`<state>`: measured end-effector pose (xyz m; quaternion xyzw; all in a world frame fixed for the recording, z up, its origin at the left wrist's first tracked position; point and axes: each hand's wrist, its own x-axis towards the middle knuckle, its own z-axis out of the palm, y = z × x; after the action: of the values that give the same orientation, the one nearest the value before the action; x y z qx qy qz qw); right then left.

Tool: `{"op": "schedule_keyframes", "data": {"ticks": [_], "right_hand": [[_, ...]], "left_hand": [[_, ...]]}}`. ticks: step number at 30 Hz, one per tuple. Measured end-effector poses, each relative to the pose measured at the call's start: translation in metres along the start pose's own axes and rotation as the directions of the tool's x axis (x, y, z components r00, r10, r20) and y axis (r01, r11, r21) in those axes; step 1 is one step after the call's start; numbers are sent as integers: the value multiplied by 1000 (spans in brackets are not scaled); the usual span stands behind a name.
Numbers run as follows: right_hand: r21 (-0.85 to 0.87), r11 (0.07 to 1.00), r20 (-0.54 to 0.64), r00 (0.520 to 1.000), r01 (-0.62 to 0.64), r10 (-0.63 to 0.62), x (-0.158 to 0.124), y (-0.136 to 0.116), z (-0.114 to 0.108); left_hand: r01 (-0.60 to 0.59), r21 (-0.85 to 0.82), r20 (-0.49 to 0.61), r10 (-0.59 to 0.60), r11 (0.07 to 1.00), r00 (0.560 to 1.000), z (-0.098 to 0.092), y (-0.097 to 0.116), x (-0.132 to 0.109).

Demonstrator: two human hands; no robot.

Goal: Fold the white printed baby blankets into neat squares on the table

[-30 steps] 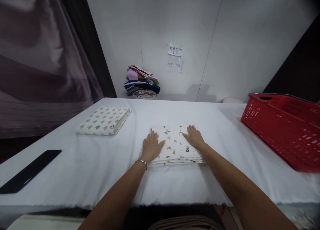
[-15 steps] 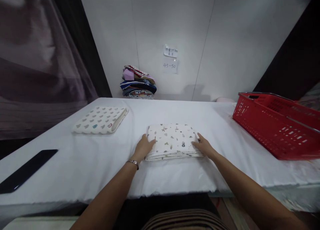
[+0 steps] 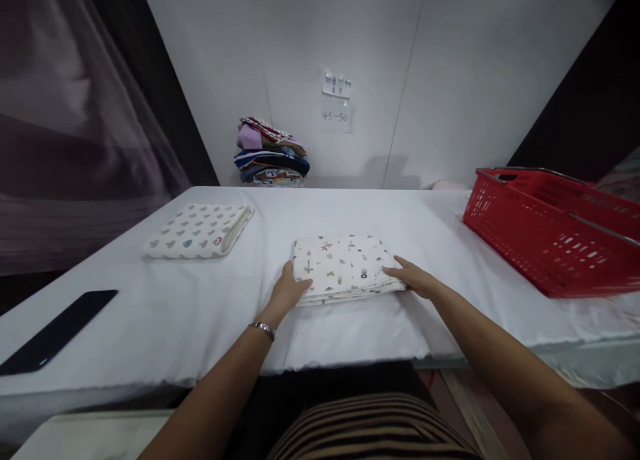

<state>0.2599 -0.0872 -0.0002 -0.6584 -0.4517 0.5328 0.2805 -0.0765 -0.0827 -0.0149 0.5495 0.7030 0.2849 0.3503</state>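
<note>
Nearest to me, the person's striped top [image 3: 370,427] shows at the near edge of the white-covered counter [image 3: 340,210], both forearms stretched over it. The left wrist wears a silvery bracelet [image 3: 264,327]. The left hand [image 3: 289,289] is partly closed on the left edge of a folded white cloth [image 3: 345,263], thumb on top; the right hand [image 3: 414,278] has hold of the right edge in the same way, its fingers partly hidden. The cloth lies flat near the middle of the counter, small printed figures facing up, its layers showing along the near side. Well to the left rests a flat black object [image 3: 60,330]. Over on the right stands a red plastic basket [image 3: 540,233] with slotted walls and metal handles; I can see in past the rim but not to the bottom, so I can't tell what it holds. Farther left lies a second folded cloth [image 3: 197,230] with grey motifs. At the far side, a pile of coloured fabrics [image 3: 273,155] sits by the pale wall [image 3: 450,80], which bears two paper notes [image 3: 334,115], the lower reading "45-50".
</note>
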Motion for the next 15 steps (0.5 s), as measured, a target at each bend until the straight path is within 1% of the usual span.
{"op": "schedule_keyframes", "data": {"ticks": [2,5,10,13,15], "right_hand": [[16,999,34,999,-38,38,-1,2,-2],[53,997,65,997,-55,52,-3,6,-1],[263,965,28,1000,-15,8,-6,12,3],[362,932,32,999,-11,0,-7,17,4],[377,926,28,999,10,-22,-6,20,4]], "left_hand": [[3,-21,-19,-4,1000,1000,1,-2,1],[5,14,-20,-5,1000,1000,1,-1,1],[-2,94,-26,5,996,1000,0,3,-2],[-5,81,-33,8,997,999,1,3,-2],[-3,59,-37,5,998,999,1,2,-2]]}}
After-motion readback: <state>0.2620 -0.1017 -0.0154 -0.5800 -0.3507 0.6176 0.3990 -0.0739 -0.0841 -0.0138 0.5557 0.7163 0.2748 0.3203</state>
